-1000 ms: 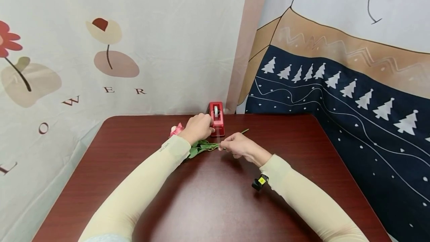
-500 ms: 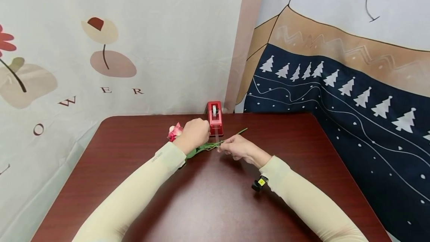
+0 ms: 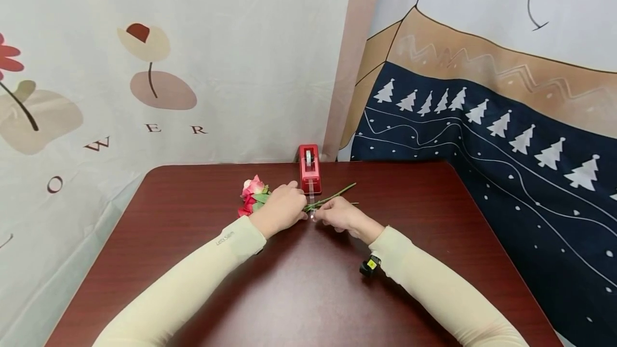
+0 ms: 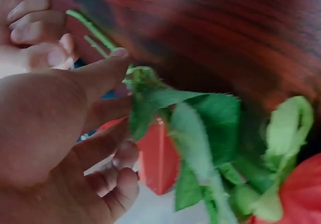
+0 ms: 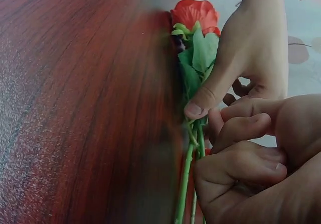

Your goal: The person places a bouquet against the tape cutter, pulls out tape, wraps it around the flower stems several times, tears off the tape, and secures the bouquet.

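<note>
A pink rose [image 3: 255, 186] and a red rose [image 3: 247, 206] lie left of my left hand [image 3: 281, 209], which holds their green stems near the leaves. In the left wrist view the thumb of my left hand [image 4: 55, 113] presses on the stems [image 4: 95, 30], with leaves [image 4: 215, 123] beside it. Clear tape [image 3: 311, 194] runs from the red dispenser [image 3: 309, 167] towards me, meeting the stems. My right hand [image 3: 344, 216] pinches its near end. In the right wrist view, my right hand [image 5: 246, 179] is curled beside the stems [image 5: 184, 184]; the tape cannot be made out there.
The dispenser stands at the far edge of the dark red table [image 3: 308, 293], close to a pale curtain [image 3: 250, 68]. A navy cloth with white trees [image 3: 434, 133] hangs at the right.
My left hand has come down from beside the dispenser towards me and onto the stems. The red rose and a second stem end now show. My right hand has hardly moved.
</note>
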{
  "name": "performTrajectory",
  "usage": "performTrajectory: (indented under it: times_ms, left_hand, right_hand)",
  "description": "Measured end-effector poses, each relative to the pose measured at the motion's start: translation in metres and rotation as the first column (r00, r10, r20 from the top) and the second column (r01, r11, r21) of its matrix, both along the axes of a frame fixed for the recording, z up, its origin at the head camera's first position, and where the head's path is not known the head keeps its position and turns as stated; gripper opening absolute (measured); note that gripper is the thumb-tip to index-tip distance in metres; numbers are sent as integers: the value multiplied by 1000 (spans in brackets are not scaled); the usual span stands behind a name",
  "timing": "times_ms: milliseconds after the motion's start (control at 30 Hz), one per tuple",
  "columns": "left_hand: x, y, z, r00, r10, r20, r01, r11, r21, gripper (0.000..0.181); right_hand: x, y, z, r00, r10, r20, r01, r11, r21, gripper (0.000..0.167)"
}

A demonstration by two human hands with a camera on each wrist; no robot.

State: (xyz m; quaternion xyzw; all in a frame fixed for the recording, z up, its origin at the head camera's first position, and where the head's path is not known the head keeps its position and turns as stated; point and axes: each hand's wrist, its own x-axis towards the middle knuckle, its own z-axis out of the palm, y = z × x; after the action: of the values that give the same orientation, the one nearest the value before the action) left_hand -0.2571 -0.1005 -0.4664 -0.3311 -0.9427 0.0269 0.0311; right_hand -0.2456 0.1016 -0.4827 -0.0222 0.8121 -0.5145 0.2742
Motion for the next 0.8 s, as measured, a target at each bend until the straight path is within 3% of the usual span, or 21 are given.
performTrajectory:
  times_ms: [267, 633, 800]
  left_hand:
    - [-9, -4, -14, 998, -53, -40, 52, 999, -12, 20]
    - [-18, -9, -18, 986, -167, 1, 167, 986, 13, 13]
    - [-18, -11, -19, 982, -185, -18, 186, 983, 6, 13]
  right_hand:
    - [-5, -2, -8, 1000, 5, 3, -5, 999, 37, 20]
    - [-9, -3, -12, 1000, -1, 2, 1, 997, 73, 20]
    - [-9, -2, -13, 1000, -6, -1, 6, 998, 69, 18]
